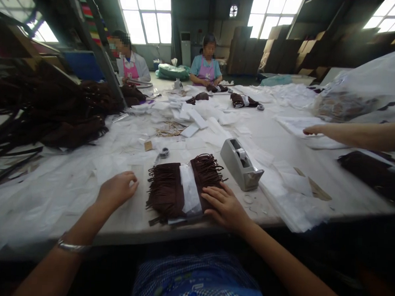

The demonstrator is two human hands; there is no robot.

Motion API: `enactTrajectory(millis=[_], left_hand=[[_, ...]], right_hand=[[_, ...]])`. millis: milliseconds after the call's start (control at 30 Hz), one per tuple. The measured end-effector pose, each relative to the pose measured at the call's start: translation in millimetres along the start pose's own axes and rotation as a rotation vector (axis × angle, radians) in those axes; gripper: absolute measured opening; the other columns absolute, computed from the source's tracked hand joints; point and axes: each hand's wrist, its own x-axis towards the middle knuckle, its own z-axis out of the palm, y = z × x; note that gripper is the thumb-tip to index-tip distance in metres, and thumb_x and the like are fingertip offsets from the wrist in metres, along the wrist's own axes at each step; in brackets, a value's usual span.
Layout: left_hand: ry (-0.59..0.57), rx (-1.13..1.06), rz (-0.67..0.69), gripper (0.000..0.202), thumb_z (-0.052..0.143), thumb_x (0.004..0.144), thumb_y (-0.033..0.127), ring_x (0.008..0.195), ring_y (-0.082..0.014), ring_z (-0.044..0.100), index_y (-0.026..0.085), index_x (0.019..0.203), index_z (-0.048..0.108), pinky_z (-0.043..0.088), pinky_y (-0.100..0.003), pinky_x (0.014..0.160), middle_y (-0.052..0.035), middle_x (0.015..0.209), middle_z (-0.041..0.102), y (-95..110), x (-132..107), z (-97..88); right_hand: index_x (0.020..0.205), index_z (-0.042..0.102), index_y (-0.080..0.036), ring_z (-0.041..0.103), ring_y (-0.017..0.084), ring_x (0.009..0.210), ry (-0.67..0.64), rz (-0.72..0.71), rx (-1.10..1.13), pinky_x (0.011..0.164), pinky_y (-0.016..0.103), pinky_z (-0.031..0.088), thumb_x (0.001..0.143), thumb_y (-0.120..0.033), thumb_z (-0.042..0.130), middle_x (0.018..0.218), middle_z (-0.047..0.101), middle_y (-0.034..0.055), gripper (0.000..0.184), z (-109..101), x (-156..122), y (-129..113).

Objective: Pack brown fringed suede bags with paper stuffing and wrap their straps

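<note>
A brown fringed piece (165, 188), folded with a white paper band (190, 189) round its middle, lies at the table's front edge. It looks like a bag or garment, but I cannot tell which. My right hand (225, 207) rests on its right part, fingers stretched out and flat. To the left, apart from the bundle, my left hand (117, 190) hovers over the table with its fingers curled together in a pinch. Whether it holds something small is hidden. A grey tape dispenser (241, 163) stands just beyond my right hand.
White sheets (288, 188) and clear plastic bags (73, 181) cover much of the table (261, 129). Brown pieces (63, 110) are heaped at left. A co-worker's arm (357, 133) reaches in from the right. Two people sit across, near another banded brown bundle (243, 100).
</note>
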Motion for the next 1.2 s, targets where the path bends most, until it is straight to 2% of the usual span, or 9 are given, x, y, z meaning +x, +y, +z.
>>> enactTrajectory(millis=[100, 200, 300, 400, 533, 733, 867, 1067, 1200], left_hand=[[0.047, -0.101, -0.029, 0.035, 0.043, 0.094, 0.039, 0.101, -0.0297, 0.069, 0.020, 0.109, 0.069, 0.055, -0.042, 0.084, -0.0098, 0.116, 0.071, 22.1, 0.3, -7.9], [-0.002, -0.298, 0.318, 0.044, 0.041, 0.097, 0.042, 0.129, -0.0247, 0.054, 0.023, 0.134, 0.056, 0.044, -0.042, 0.107, -0.0072, 0.140, 0.058, 62.3, 5.9, 6.2], [-0.096, -0.260, 0.515, 0.046, 0.035, 0.100, 0.037, 0.143, -0.0270, 0.036, 0.023, 0.142, 0.048, 0.029, -0.054, 0.116, -0.0073, 0.151, 0.046, 70.6, 6.6, 35.1], [-0.021, -0.244, 0.440, 0.044, 0.034, 0.101, 0.033, 0.141, -0.0275, 0.039, 0.020, 0.138, 0.053, 0.028, -0.055, 0.116, -0.0097, 0.148, 0.049, 47.5, -5.4, 52.6], [0.206, -0.412, 0.256, 0.039, 0.047, 0.097, 0.034, 0.133, -0.0249, 0.051, 0.023, 0.134, 0.055, 0.040, -0.046, 0.113, -0.0084, 0.143, 0.055, 40.8, -42.0, 39.1], [0.219, -0.399, 0.573, 0.046, 0.062, 0.091, 0.026, 0.127, -0.0237, 0.056, 0.029, 0.136, 0.052, 0.039, -0.047, 0.114, -0.0040, 0.134, 0.063, 90.7, -84.7, 40.5], [0.304, -0.351, 0.566, 0.044, 0.060, 0.092, 0.017, 0.121, -0.0225, 0.060, 0.029, 0.134, 0.055, 0.043, -0.046, 0.111, -0.0030, 0.128, 0.067, 91.3, -84.6, 60.2], [0.300, -0.346, 0.513, 0.041, 0.055, 0.093, 0.013, 0.126, -0.0226, 0.057, 0.025, 0.132, 0.056, 0.040, -0.047, 0.113, -0.0044, 0.131, 0.066, 90.9, -91.6, 49.3], [0.261, -0.422, 0.378, 0.027, 0.052, 0.092, 0.020, 0.124, -0.0230, 0.058, 0.025, 0.116, 0.065, 0.040, -0.047, 0.113, -0.0041, 0.128, 0.066, 110.3, -84.4, 25.9]], right_hand=[[0.122, 0.067, -0.027, 0.058, 0.026, 0.124, 0.080, 0.036, -0.022, 0.120, 0.057, 0.022, 0.095, -0.034, 0.059, 0.128, 0.067, 0.0060, 0.029, -7.8, 14.5, -1.6], [0.131, 0.061, -0.025, 0.041, 0.027, 0.140, 0.015, 0.047, -0.043, 0.120, 0.055, 0.023, 0.096, -0.036, 0.056, 0.145, 0.053, 0.0066, 0.037, -4.4, 25.6, 5.0], [0.142, 0.051, -0.022, 0.028, 0.028, 0.147, -0.113, 0.084, -0.035, 0.118, 0.055, 0.027, 0.099, -0.035, 0.048, 0.155, 0.039, 0.0088, 0.045, 5.4, 21.0, 17.3], [0.144, 0.047, -0.022, 0.031, 0.026, 0.145, -0.097, 0.166, 0.006, 0.117, 0.053, 0.032, 0.101, -0.029, 0.042, 0.154, 0.041, 0.0088, 0.044, 5.7, 3.8, 23.7], [0.133, 0.060, -0.027, 0.045, 0.024, 0.136, 0.147, 0.227, 0.055, 0.114, 0.049, 0.039, 0.097, -0.023, 0.051, 0.140, 0.057, 0.0072, 0.036, -9.7, -16.5, 14.3], [0.124, 0.065, -0.030, 0.061, 0.019, 0.115, 0.024, -0.003, 0.101, 0.105, 0.040, 0.049, 0.093, -0.023, 0.063, 0.118, 0.070, 0.0026, 0.032, -7.9, -25.7, 5.2], [0.120, 0.067, -0.027, 0.062, 0.020, 0.109, 0.042, 0.023, 0.060, 0.098, 0.038, 0.052, 0.093, -0.025, 0.062, 0.112, 0.072, 0.0051, 0.027, 2.6, -24.2, 2.2], [0.106, 0.071, -0.025, 0.066, 0.018, 0.098, -0.009, 0.005, 0.057, 0.106, 0.040, 0.045, 0.096, -0.029, 0.057, 0.104, 0.074, 0.0029, 0.017, -24.0, 9.2, 0.8], [0.128, 0.062, -0.023, 0.055, 0.022, 0.126, -0.002, 0.035, 0.002, 0.112, 0.042, 0.039, 0.099, -0.032, 0.051, 0.134, 0.062, 0.0080, 0.033, -23.5, 60.2, 16.4]])
